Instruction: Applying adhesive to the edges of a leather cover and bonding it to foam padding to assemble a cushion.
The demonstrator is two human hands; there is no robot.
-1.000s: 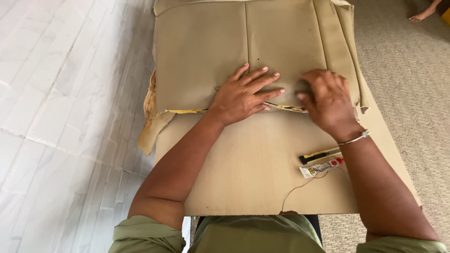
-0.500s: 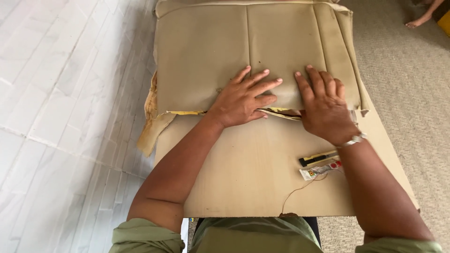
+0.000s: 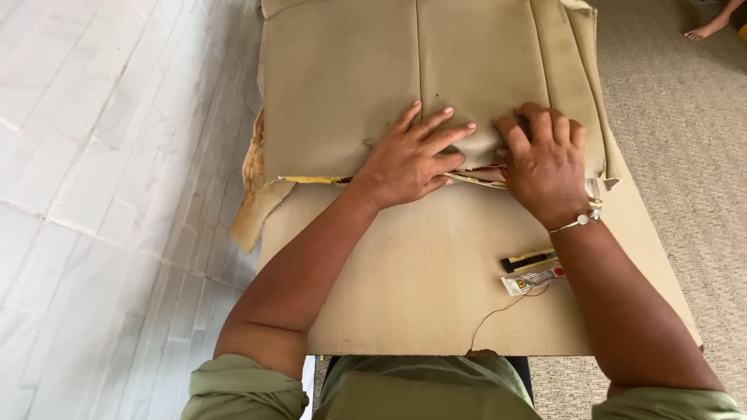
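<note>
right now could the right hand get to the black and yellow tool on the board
Probably yes. The right hand lies flat on the tan cover, and the black and yellow tool sits on the bare board just below its wrist, with nothing between them.

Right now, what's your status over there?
Both hands flat, left hand and right hand pressing the tan cushion cover. Nothing gripped. Small tube and utility knife nearby, clear.

A fabric cover (image 3: 373, 78) lies on the far part of the counter (image 3: 420, 295). Both hands rest side by side on its near edge. A cutter (image 3: 529, 259) and a small packet (image 3: 533, 280) lie nearer, to the right.
</note>
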